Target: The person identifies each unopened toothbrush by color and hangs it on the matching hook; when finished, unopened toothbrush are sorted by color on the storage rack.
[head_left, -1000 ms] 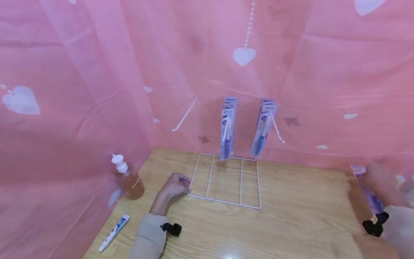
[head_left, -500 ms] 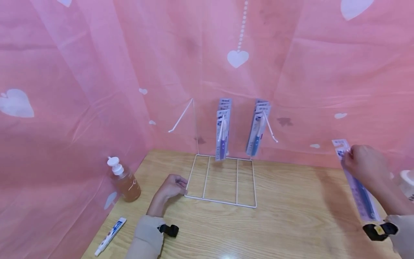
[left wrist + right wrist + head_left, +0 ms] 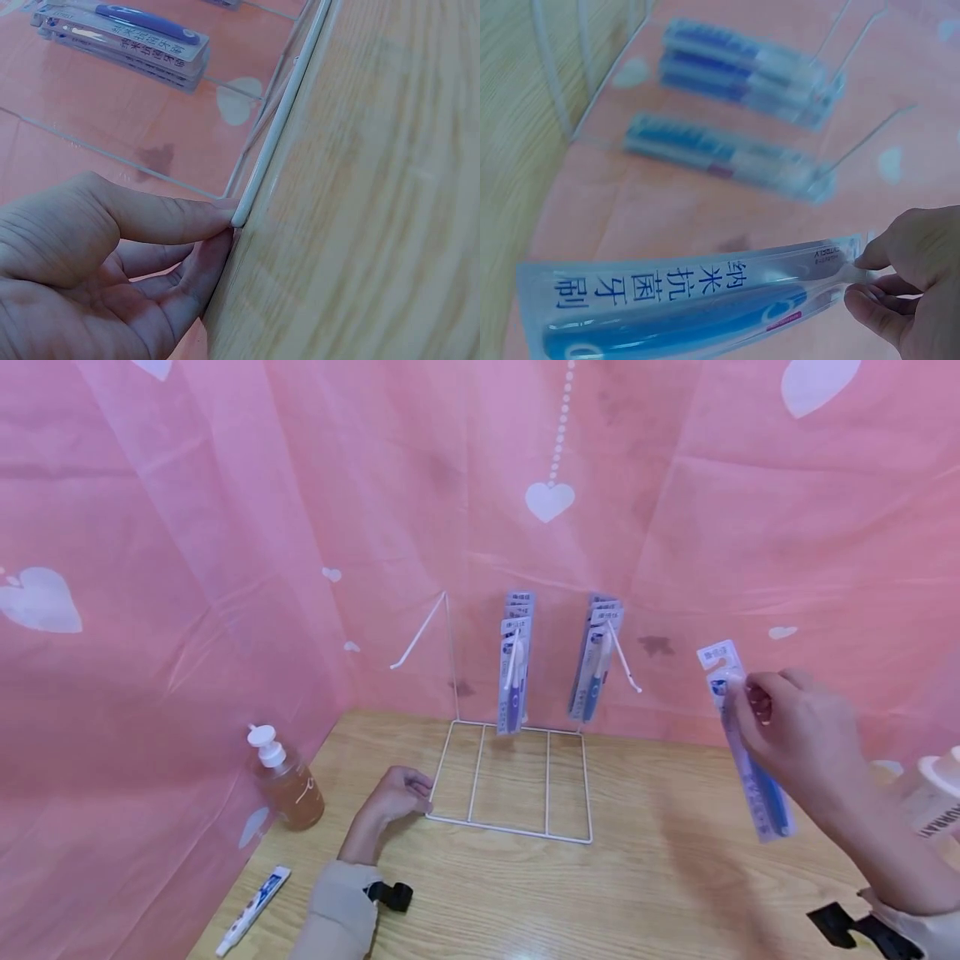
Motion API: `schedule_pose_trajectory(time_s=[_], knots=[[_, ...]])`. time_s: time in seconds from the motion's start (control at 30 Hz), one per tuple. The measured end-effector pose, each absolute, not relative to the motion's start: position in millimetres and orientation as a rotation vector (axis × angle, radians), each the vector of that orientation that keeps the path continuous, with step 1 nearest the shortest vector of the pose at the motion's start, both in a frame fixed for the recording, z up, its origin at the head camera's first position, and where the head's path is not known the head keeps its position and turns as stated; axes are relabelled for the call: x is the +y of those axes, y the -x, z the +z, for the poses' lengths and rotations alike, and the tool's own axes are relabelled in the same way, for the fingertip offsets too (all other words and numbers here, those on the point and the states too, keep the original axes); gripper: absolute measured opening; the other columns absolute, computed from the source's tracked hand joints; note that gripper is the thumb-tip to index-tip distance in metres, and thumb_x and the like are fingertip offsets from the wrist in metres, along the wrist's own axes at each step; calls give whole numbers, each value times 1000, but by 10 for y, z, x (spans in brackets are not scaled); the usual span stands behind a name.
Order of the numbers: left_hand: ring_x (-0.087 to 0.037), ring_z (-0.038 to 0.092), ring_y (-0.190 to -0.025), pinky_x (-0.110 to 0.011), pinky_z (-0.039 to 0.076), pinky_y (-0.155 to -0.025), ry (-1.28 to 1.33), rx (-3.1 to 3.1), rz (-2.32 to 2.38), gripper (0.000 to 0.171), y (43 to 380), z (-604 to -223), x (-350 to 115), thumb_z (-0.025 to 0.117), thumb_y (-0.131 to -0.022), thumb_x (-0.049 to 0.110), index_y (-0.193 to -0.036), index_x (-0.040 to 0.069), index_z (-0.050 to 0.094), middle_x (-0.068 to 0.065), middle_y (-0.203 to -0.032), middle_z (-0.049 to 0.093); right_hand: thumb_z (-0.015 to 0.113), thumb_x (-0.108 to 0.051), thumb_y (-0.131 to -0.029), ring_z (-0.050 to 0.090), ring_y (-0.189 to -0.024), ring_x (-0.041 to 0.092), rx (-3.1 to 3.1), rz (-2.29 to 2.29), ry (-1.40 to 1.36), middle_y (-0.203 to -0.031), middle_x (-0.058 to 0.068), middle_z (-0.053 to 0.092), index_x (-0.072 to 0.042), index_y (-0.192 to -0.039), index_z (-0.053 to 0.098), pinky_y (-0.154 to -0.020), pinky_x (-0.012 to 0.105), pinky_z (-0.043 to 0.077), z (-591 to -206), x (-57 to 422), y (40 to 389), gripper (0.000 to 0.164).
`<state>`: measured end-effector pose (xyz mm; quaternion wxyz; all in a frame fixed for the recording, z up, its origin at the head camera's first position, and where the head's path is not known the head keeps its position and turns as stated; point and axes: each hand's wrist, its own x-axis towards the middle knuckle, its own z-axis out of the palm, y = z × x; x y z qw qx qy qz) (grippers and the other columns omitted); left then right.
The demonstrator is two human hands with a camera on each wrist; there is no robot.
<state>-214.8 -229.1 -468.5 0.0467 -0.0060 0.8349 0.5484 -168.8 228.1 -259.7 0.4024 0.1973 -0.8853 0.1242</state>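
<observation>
My right hand (image 3: 798, 735) pinches a packaged toothbrush (image 3: 757, 785) near the top of its card, holding it tilted above the table at the right. In the right wrist view its blue handle (image 3: 682, 322) shows through the clear pack. My left hand (image 3: 397, 793) pinches the front left corner of a white wire display rack (image 3: 508, 829); the left wrist view shows thumb and finger at the rod (image 3: 270, 154). Several purple-handled toothbrush packs (image 3: 514, 693) hang on the rack's middle hook, and blue-handled packs (image 3: 591, 681) on the right hook. The left hook (image 3: 416, 635) is bare.
A pump bottle of amber liquid (image 3: 296, 793) stands left of the rack, with a toothpaste tube (image 3: 253, 910) lying in front of it. Behind my right forearm is a white bottle (image 3: 933, 793), partly hidden. Pink cloth with hearts (image 3: 550, 502) hangs behind.
My right hand has brought the packaged toothbrush leftward and up from the far right, toward the rack. The left hand stays at the rack's corner. The view has shifted slightly.
</observation>
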Motion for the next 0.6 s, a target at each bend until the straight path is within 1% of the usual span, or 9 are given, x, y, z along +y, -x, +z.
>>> schedule_pose_trajectory(time_s=[0.07,0.1,0.17,0.27,0.43,0.6], knots=[[-21,61,-77,-31,53,-73,25,2543,1676,34,2153,-4683,-2290,78,-67,-15,-98,-7,68,-11,-86,63,71,-6,-85,61,-61,32,-2175,339,-539,-78,21,63,10,-90,67,-50,28,46,-2573,2179,1626,18],[-21,61,-77,-32,53,-73,25,2544,1675,34,2155,-4682,-2290,78,-67,-15,-98,-7,68,-11,-86,63,71,-6,-84,61,-61,30,-2150,351,-558,-77,19,64,9,-91,68,-51,24,44,-2559,2132,1597,17],[-21,61,-77,-32,53,-73,28,2541,1675,34,2156,-4676,-2289,78,-67,-15,-98,-7,68,-11,-86,63,71,-8,-83,60,-61,27,-2101,368,-590,-77,15,64,7,-90,69,-52,20,40,-2536,2047,1546,16],[-21,61,-78,-32,53,-73,22,2548,1660,34,2147,-4664,-2292,78,-67,-15,-99,-7,67,-12,-86,63,68,-13,-85,59,-60,23,-2038,395,-638,-75,11,63,5,-88,69,-53,21,40,-2515,1935,1480,19],[-22,61,-79,-33,53,-74,12,2553,1652,35,2130,-4653,-2295,78,-68,-14,-101,-8,67,-13,-88,63,57,-32,-93,58,-59,21,-1989,438,-685,-74,8,63,3,-87,69,-52,19,42,-2510,1775,1386,38],[-22,61,-79,-33,52,-75,14,2548,1649,35,2140,-4659,-2289,79,-68,-13,-101,-7,67,-12,-89,63,49,-45,-98,57,-58,17,-1981,452,-711,-73,5,62,1,-86,69,-50,19,42,-2537,1654,1324,51]])
